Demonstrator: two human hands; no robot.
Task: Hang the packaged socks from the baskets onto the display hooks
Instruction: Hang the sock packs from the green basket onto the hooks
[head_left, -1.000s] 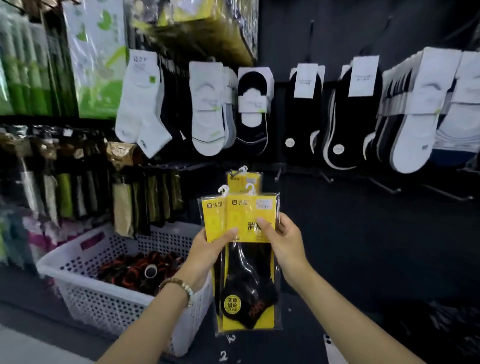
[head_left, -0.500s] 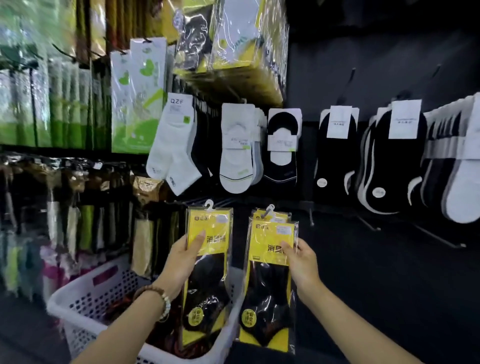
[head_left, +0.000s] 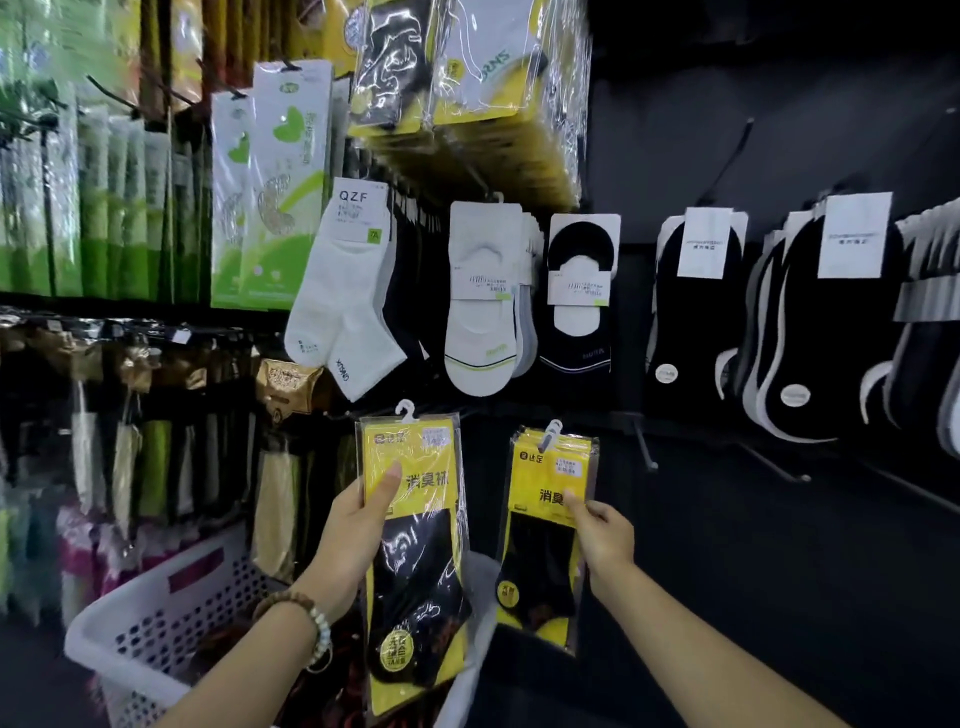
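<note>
We're holding one yellow sock pack (head_left: 415, 561) in our left hand (head_left: 358, 540), thumb pressing on its front, right above the white basket (head_left: 171, 597). Our right hand (head_left: 605, 540) is pinching a small stack of packs (head_left: 545, 525) by its edge, near the bare hooks (head_left: 645, 447).

The white basket (head_left: 145, 639) is running off the bottom edge. The green packets (head_left: 62, 208) at far left are blurring. The stacked sock packets (head_left: 540, 467) are overlapping, hiding their count.
</note>
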